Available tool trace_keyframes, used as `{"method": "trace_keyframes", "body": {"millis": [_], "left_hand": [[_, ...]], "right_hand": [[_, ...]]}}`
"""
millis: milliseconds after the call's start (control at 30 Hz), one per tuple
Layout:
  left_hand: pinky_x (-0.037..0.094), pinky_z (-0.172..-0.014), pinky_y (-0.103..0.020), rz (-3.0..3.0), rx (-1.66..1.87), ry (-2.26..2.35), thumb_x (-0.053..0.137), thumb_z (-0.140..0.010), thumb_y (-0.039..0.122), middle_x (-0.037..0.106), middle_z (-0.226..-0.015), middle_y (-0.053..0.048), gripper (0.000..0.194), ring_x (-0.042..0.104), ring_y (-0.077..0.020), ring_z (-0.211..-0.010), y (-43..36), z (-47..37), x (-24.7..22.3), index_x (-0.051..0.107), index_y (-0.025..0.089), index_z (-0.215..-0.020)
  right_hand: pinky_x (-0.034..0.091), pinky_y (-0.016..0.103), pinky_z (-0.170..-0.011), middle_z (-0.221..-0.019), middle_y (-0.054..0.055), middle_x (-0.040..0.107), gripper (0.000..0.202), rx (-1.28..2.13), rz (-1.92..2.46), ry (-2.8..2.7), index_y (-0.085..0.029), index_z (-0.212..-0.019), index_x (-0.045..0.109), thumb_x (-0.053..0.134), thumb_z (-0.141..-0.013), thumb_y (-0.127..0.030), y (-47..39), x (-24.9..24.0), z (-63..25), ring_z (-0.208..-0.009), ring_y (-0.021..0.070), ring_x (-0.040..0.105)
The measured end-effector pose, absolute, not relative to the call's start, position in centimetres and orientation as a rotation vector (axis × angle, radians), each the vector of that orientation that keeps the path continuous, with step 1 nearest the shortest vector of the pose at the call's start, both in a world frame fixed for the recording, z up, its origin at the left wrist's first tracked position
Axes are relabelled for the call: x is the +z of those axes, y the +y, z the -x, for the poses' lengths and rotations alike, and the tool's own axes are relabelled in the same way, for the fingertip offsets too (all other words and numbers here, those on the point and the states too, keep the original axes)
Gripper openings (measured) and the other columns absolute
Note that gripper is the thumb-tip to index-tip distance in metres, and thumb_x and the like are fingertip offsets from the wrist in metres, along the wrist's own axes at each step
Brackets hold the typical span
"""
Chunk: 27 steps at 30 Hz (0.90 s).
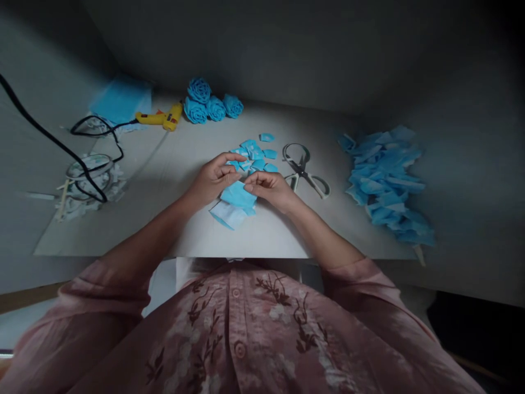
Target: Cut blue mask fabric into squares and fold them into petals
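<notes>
Blue sheet material, thin and soft-looking: one blue piece (239, 196) lies between my hands, low over the middle of the bench (164, 235), near its front edge. With my right hand (271, 190) I have the grip closed on the piece's right side, thumb against finger, presumably to steady it without crushing. My left hand (212, 178) is at its upper edge; whether that grip pinches or merely rests, I cannot tell. The central position appears chosen so both hands reach it equally.

A pale folded piece (227, 212) lies partly beneath it. Small cut pieces (252, 149) are scattered just past my fingertips, likely for a short reach. Scissors (302, 173) lie beside them, handles toward me, which should suit the right hand.

Four blue fabric roses (207, 102) are grouped at the back, probably to protect them from knocks. Next to them rests a yellow glue gun (158, 119), nozzle toward the front; its black cord (117, 126) runs left, seemingly away from my forearms. A heap of blue scraps (388, 183) occupies the right end.

Markings: I find no legible brand. Small marks on the glue gun are too small to read.
</notes>
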<state>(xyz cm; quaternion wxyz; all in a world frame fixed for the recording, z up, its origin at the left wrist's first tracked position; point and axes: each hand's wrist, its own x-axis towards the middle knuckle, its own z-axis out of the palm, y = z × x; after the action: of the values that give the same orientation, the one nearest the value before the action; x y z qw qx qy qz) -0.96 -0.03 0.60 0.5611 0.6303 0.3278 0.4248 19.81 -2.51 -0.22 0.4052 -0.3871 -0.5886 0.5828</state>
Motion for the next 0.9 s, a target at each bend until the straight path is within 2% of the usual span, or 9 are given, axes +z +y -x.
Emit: {"method": "trace_keyframes", "body": {"millis": [100,233,333,467,600,767,900], "left_hand": [[0.035,-0.049,-0.026,-1.466,1.044,0.802,0.078,-0.087,0.05,0.054,-0.065,0.004,0.041,0.043,-0.0118,-0.049,0.09,0.93,0.32,0.07,0.026,-0.12],[0.046,-0.055,-0.03,-1.398,1.115,0.769,0.057,-0.09,0.081,0.06,-0.071,0.0,0.065,0.056,-0.0167,-0.056,0.34,0.62,0.05,0.063,0.026,-0.125],[0.05,-0.061,-0.033,-1.396,1.144,0.789,0.049,-0.09,0.087,0.061,-0.074,-0.001,0.072,0.061,-0.0192,-0.062,0.57,0.49,-0.17,0.059,0.028,-0.13],[0.052,-0.07,-0.033,-1.453,1.183,0.831,0.054,-0.09,0.083,0.065,-0.082,-0.002,0.071,0.064,-0.0189,-0.071,0.64,0.63,-0.43,0.057,0.029,-0.136],[0.048,-0.063,-0.03,-1.535,1.215,0.871,0.068,-0.088,0.075,0.061,-0.075,0.0,0.064,0.058,-0.0159,-0.064,0.46,0.61,-0.3,0.062,0.026,-0.13],[0.046,-0.058,-0.025,-1.467,1.185,0.822,0.078,-0.085,0.052,0.061,-0.072,0.003,0.049,0.058,-0.0129,-0.059,0.27,0.32,-0.15,0.064,0.024,-0.122],[0.043,-0.055,-0.024,-1.436,1.151,0.813,0.075,-0.085,0.037,0.064,-0.072,0.004,0.037,0.056,-0.0121,-0.057,0.25,0.23,-0.34,0.064,0.023,-0.117]], "right_hand": [[0.042,0.028,-0.067,-0.072,-0.002,0.063,0.047,1.463,0.965,-1.464,-0.02,-0.082,0.074,0.089,-0.072,-0.064,-2.55,0.03,-19.73,-0.067,0.0118,0.05],[0.04,0.028,-0.067,-0.071,-0.003,0.06,0.05,1.415,0.973,-1.356,-0.021,-0.079,0.072,0.09,-0.069,-0.066,-2.44,0.33,-19.71,-0.067,0.0119,0.048],[0.037,0.028,-0.067,-0.069,-0.004,0.055,0.051,1.366,1.005,-1.285,-0.021,-0.079,0.072,0.091,-0.068,-0.067,-2.26,0.29,-19.76,-0.066,0.0113,0.044],[0.039,0.027,-0.069,-0.07,-0.005,0.055,0.05,1.397,0.983,-1.209,-0.021,-0.08,0.071,0.092,-0.067,-0.065,-2.07,0.02,-19.71,-0.066,0.0109,0.044],[0.041,0.026,-0.071,-0.072,-0.005,0.06,0.047,1.465,0.953,-1.144,-0.021,-0.08,0.074,0.096,-0.065,-0.06,-2.1,-0.12,-19.53,-0.069,0.0102,0.05],[0.048,0.027,-0.075,-0.084,0.0,0.073,0.05,1.566,0.937,-1.109,-0.021,-0.085,0.081,0.091,-0.068,-0.067,-2.39,0.36,-19.43,-0.078,0.0142,0.062],[0.048,0.028,-0.075,-0.081,0.0,0.072,0.048,1.537,0.953,-1.156,-0.022,-0.086,0.082,0.094,-0.065,-0.063,-2.48,0.49,-19.49,-0.075,0.0133,0.06]]}}
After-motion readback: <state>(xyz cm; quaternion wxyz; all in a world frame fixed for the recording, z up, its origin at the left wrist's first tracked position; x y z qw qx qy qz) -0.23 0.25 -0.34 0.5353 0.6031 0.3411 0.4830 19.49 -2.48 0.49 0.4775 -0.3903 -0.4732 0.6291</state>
